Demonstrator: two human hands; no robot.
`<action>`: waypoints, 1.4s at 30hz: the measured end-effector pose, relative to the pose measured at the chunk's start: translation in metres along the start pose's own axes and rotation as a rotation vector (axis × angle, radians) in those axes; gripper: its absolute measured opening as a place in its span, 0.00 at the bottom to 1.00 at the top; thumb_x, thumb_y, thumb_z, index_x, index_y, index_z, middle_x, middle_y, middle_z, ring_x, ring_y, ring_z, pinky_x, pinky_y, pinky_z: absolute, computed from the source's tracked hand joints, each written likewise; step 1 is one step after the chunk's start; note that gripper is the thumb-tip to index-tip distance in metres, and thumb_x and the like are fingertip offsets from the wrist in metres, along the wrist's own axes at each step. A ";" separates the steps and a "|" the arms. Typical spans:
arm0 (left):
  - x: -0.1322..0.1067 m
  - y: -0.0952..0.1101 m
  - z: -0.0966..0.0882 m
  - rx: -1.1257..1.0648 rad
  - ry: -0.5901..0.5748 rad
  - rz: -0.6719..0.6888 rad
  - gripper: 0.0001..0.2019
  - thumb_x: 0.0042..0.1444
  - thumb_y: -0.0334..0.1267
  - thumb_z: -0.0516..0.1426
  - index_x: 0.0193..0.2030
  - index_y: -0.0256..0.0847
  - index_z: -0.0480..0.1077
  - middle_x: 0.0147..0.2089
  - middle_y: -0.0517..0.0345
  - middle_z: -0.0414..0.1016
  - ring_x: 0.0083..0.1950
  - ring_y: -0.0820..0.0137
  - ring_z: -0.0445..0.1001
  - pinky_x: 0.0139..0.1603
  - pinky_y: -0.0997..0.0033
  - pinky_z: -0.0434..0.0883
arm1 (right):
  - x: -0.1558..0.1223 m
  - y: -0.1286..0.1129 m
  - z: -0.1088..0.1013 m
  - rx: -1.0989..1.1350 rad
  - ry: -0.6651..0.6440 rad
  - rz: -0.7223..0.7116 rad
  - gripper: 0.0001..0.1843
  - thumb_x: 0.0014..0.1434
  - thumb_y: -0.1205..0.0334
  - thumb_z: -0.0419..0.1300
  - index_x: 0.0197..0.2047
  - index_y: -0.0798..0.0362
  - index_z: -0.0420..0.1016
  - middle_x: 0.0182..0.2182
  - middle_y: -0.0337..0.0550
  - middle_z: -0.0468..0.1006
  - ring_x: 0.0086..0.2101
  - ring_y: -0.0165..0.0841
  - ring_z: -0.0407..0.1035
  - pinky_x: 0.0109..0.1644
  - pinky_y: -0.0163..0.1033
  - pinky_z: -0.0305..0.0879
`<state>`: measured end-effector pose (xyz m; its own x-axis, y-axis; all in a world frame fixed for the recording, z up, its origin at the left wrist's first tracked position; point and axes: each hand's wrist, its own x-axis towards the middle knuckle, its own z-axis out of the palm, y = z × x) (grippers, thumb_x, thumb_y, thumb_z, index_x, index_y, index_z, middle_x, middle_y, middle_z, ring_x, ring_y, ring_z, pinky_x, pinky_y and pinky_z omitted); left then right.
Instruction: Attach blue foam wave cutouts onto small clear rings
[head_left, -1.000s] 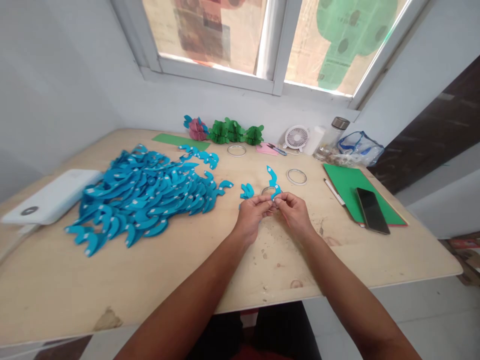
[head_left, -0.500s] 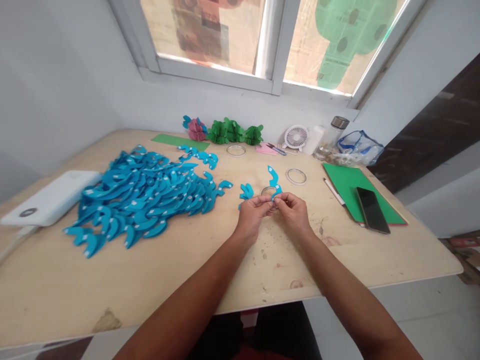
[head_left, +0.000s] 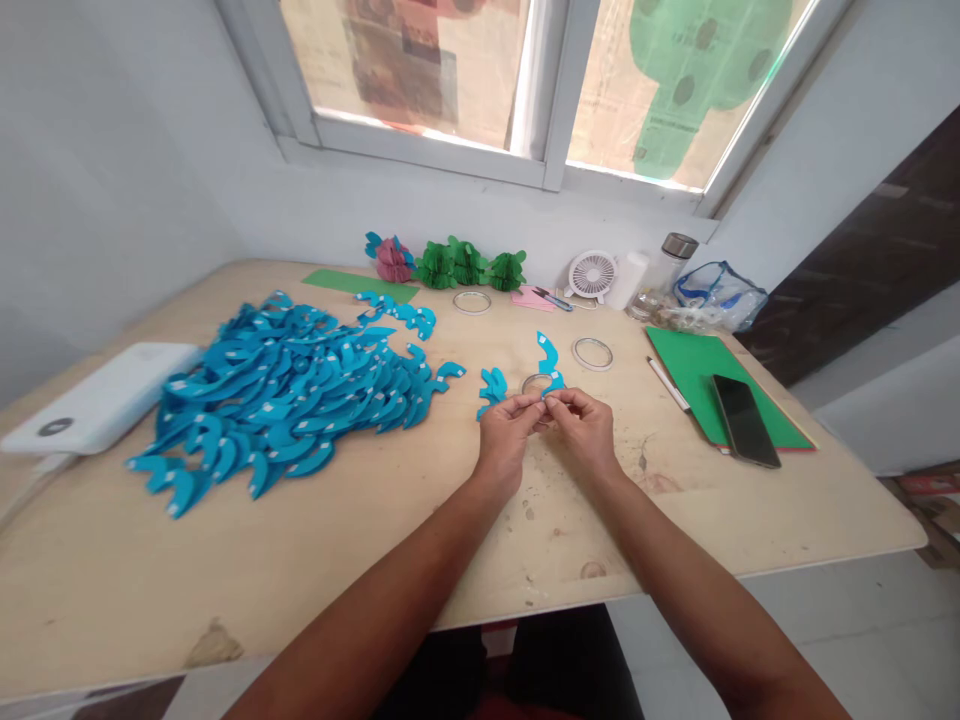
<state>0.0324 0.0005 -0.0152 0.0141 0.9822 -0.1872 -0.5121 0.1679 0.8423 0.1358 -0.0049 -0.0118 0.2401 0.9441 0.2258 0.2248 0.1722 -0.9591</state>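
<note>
Both hands meet above the table, fingertips pinched close together. My left hand and my right hand are closed on a curved blue paper piece, whose upper part shows beyond the fingers and carries small white squares. A tape roll lies just behind the fingers, partly covered. Small blue paper pieces rest left of my left hand. Farther left spreads a large heap of curved blue paper pieces, also dotted with white squares. Fingers hide the lower end of the held piece.
More tape rolls lie behind. Green paper figures, a pink one, a small fan and a bottle line the wall. To the right, a phone rests on a green sheet; a power bank sits left.
Both hands stay in nearly the same place, with only slight finger movement. The blue piece remains between them.
</note>
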 end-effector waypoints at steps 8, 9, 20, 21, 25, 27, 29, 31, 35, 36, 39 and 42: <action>0.000 -0.002 -0.001 -0.008 0.040 0.038 0.09 0.39 0.34 0.64 0.30 0.33 0.76 0.26 0.55 0.77 0.27 0.73 0.73 0.35 0.70 0.70 | -0.004 0.000 0.003 -0.084 0.003 -0.138 0.07 0.52 0.59 0.59 0.30 0.50 0.78 0.31 0.42 0.78 0.35 0.36 0.69 0.35 0.38 0.63; 0.000 -0.002 -0.001 -0.009 0.049 0.044 0.08 0.39 0.34 0.63 0.30 0.33 0.76 0.26 0.55 0.77 0.27 0.73 0.73 0.35 0.71 0.70 | -0.005 0.000 0.004 -0.087 -0.007 -0.152 0.08 0.53 0.60 0.58 0.31 0.49 0.78 0.31 0.42 0.78 0.35 0.36 0.69 0.35 0.38 0.63; 0.002 0.003 -0.001 -0.038 0.135 0.040 0.08 0.38 0.31 0.61 0.29 0.32 0.75 0.27 0.55 0.76 0.27 0.73 0.73 0.31 0.73 0.70 | -0.010 0.002 0.004 -0.402 -0.092 -0.412 0.13 0.58 0.66 0.52 0.41 0.48 0.76 0.38 0.44 0.78 0.40 0.38 0.68 0.46 0.44 0.62; 0.002 0.003 -0.001 -0.043 0.137 0.040 0.08 0.38 0.31 0.61 0.29 0.32 0.75 0.26 0.56 0.76 0.27 0.73 0.73 0.31 0.73 0.70 | -0.010 0.002 0.004 -0.429 -0.094 -0.432 0.13 0.58 0.66 0.52 0.42 0.48 0.76 0.38 0.44 0.78 0.40 0.38 0.68 0.46 0.44 0.62; 0.002 0.005 -0.001 -0.056 0.155 0.049 0.08 0.37 0.31 0.61 0.28 0.32 0.74 0.24 0.57 0.75 0.25 0.74 0.72 0.29 0.75 0.69 | -0.011 0.003 0.005 -0.482 -0.073 -0.516 0.15 0.58 0.68 0.51 0.44 0.49 0.76 0.39 0.44 0.78 0.40 0.37 0.68 0.46 0.45 0.63; 0.003 0.005 -0.001 -0.055 0.165 0.051 0.07 0.37 0.31 0.60 0.28 0.32 0.74 0.23 0.58 0.74 0.24 0.75 0.72 0.29 0.75 0.69 | -0.012 0.004 0.005 -0.502 -0.059 -0.557 0.16 0.59 0.69 0.50 0.45 0.49 0.76 0.40 0.44 0.78 0.40 0.37 0.68 0.46 0.45 0.64; 0.003 0.005 -0.002 -0.052 0.171 0.052 0.07 0.37 0.30 0.60 0.27 0.32 0.73 0.22 0.58 0.74 0.24 0.75 0.71 0.28 0.75 0.69 | -0.012 0.005 0.005 -0.529 -0.044 -0.585 0.17 0.59 0.69 0.50 0.45 0.49 0.76 0.40 0.44 0.78 0.41 0.37 0.68 0.46 0.45 0.64; 0.003 0.005 -0.002 -0.045 0.173 0.053 0.07 0.38 0.30 0.60 0.27 0.32 0.73 0.22 0.58 0.74 0.24 0.75 0.71 0.28 0.76 0.68 | -0.011 0.007 0.005 -0.557 -0.035 -0.608 0.17 0.59 0.70 0.50 0.46 0.49 0.76 0.40 0.44 0.78 0.41 0.37 0.68 0.46 0.45 0.64; 0.003 0.005 -0.002 -0.041 0.162 0.061 0.07 0.38 0.29 0.59 0.27 0.31 0.73 0.22 0.58 0.74 0.24 0.75 0.71 0.27 0.76 0.68 | -0.011 0.008 0.004 -0.599 -0.025 -0.642 0.18 0.58 0.71 0.50 0.46 0.50 0.76 0.41 0.45 0.78 0.41 0.37 0.68 0.46 0.45 0.64; 0.003 0.005 -0.002 -0.042 0.159 0.065 0.07 0.38 0.29 0.59 0.27 0.31 0.73 0.22 0.59 0.73 0.24 0.75 0.71 0.27 0.76 0.68 | -0.011 0.008 0.004 -0.607 -0.023 -0.647 0.18 0.58 0.71 0.50 0.46 0.50 0.76 0.41 0.45 0.78 0.41 0.37 0.68 0.46 0.45 0.63; 0.003 0.006 -0.002 -0.051 0.156 0.066 0.07 0.38 0.29 0.59 0.28 0.31 0.73 0.21 0.59 0.73 0.24 0.75 0.71 0.28 0.76 0.69 | -0.011 0.009 0.004 -0.622 -0.023 -0.654 0.17 0.58 0.70 0.50 0.47 0.50 0.76 0.41 0.45 0.78 0.41 0.37 0.68 0.46 0.45 0.63; 0.003 0.007 -0.001 -0.051 0.159 0.065 0.06 0.38 0.29 0.59 0.27 0.32 0.73 0.22 0.59 0.73 0.24 0.75 0.72 0.27 0.76 0.69 | -0.011 0.009 0.005 -0.625 -0.028 -0.654 0.18 0.59 0.70 0.50 0.47 0.49 0.75 0.42 0.44 0.78 0.41 0.37 0.68 0.46 0.45 0.62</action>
<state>0.0281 0.0042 -0.0107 -0.1540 0.9646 -0.2142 -0.5508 0.0961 0.8291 0.1310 -0.0124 -0.0236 -0.1373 0.7191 0.6812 0.7820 0.5008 -0.3710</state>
